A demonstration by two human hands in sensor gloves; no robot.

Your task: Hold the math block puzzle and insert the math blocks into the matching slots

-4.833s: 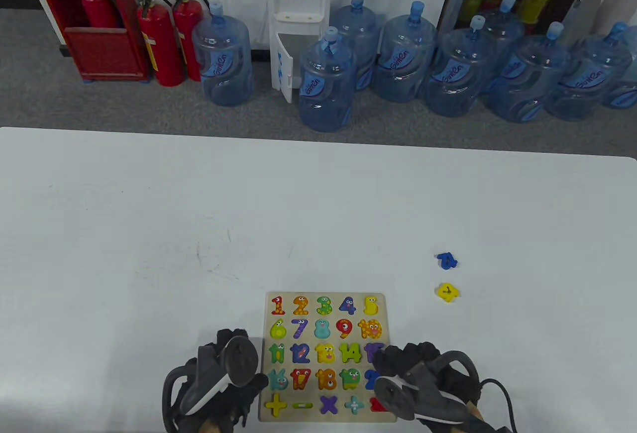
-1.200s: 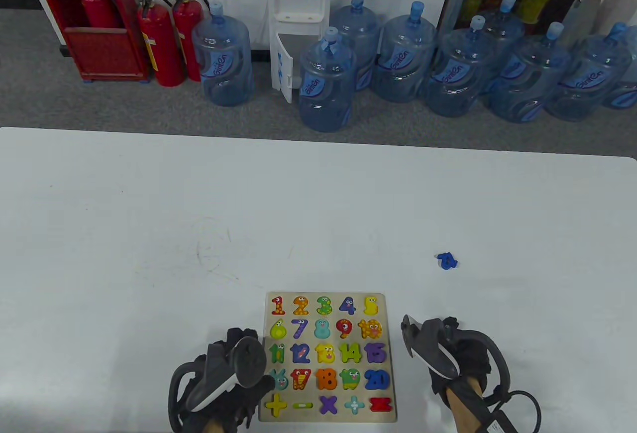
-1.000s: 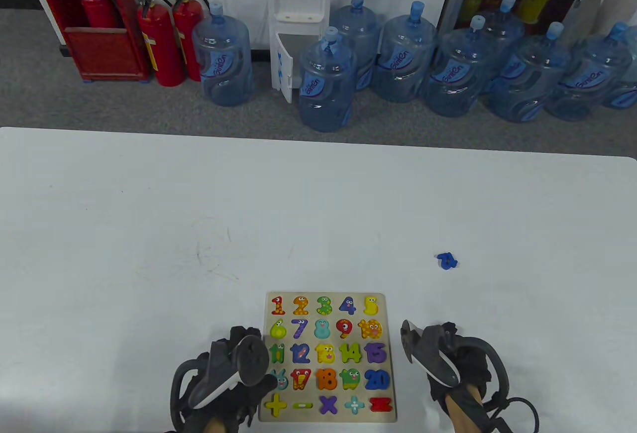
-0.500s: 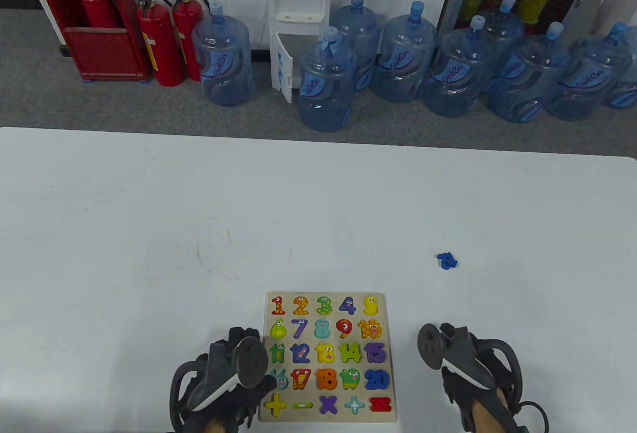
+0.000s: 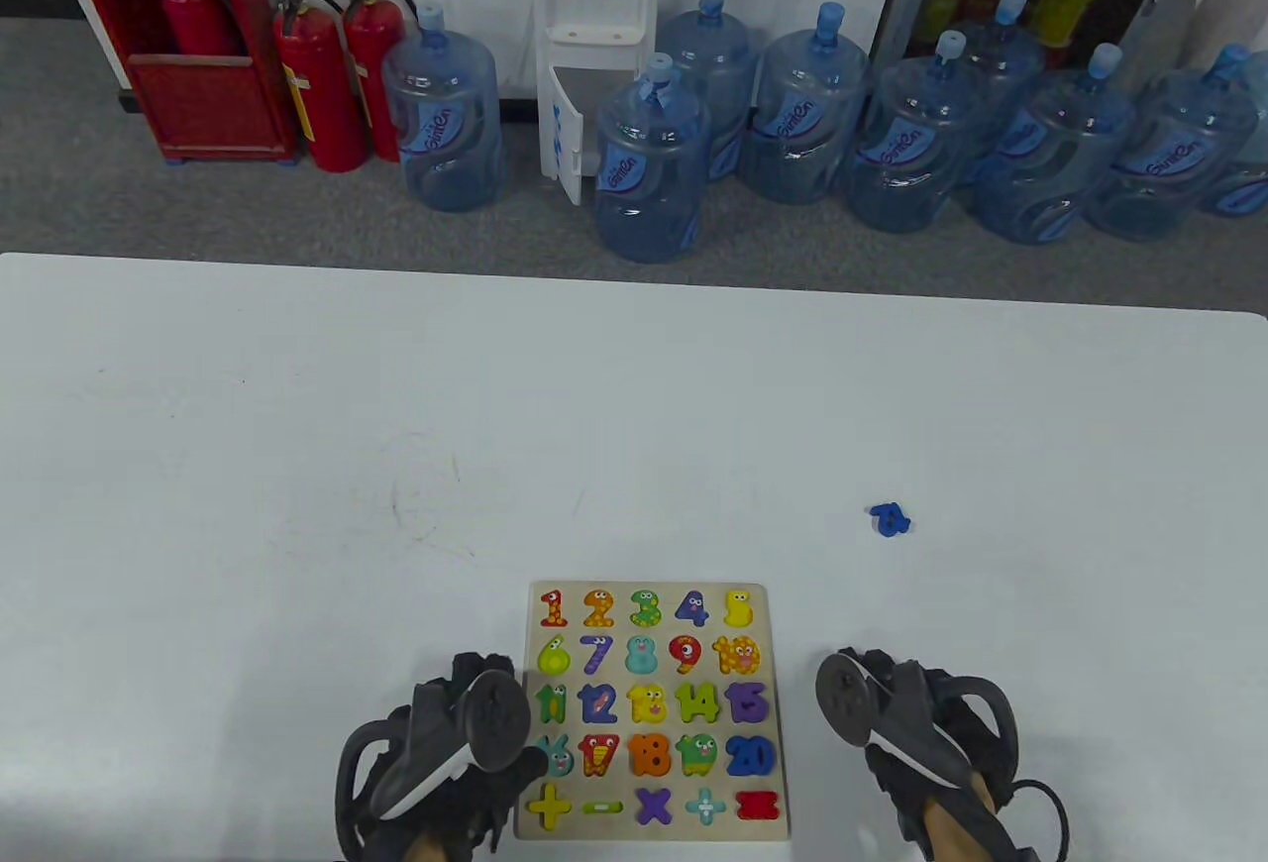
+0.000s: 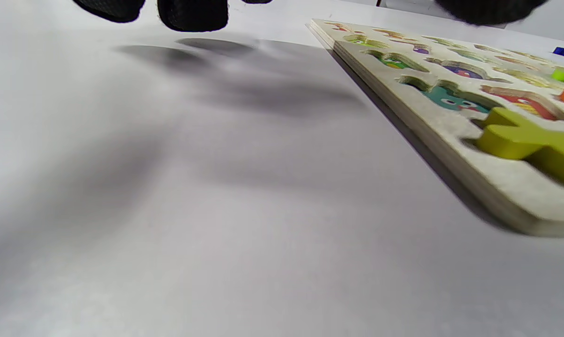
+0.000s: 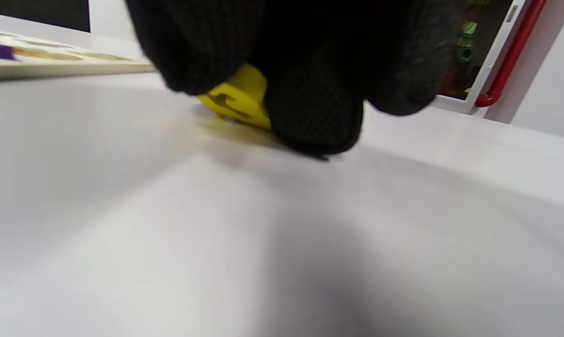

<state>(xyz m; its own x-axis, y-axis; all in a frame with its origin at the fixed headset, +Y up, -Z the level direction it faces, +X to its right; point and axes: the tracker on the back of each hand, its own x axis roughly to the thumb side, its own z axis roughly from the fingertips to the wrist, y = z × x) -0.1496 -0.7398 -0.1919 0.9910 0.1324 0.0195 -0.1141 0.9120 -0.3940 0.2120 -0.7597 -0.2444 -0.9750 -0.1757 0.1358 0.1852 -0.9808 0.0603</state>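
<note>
The wooden puzzle board (image 5: 654, 834) lies at the table's near edge, its slots filled with coloured numbers and signs. My left hand (image 5: 466, 733) rests at the board's left edge with the fingers (image 6: 193, 11) spread above the table beside the board (image 6: 450, 135); it grips nothing. My right hand (image 5: 892, 703) is on the table just right of the board. In the right wrist view its fingers (image 7: 314, 117) pinch a yellow block (image 7: 237, 98) that touches the table; this block is hidden in the table view. A blue block (image 5: 890, 519) lies loose further back on the right.
The white table (image 5: 297, 505) reaches far back and to both sides. Beyond its far edge stand several water bottles (image 5: 649, 163), a water dispenser (image 5: 594, 40) and fire extinguishers (image 5: 317, 79) on the floor.
The yellow block that lay on the table right of the board is now in my right hand. Over the last second that hand turned and drew slightly nearer. The left hand has stayed put.
</note>
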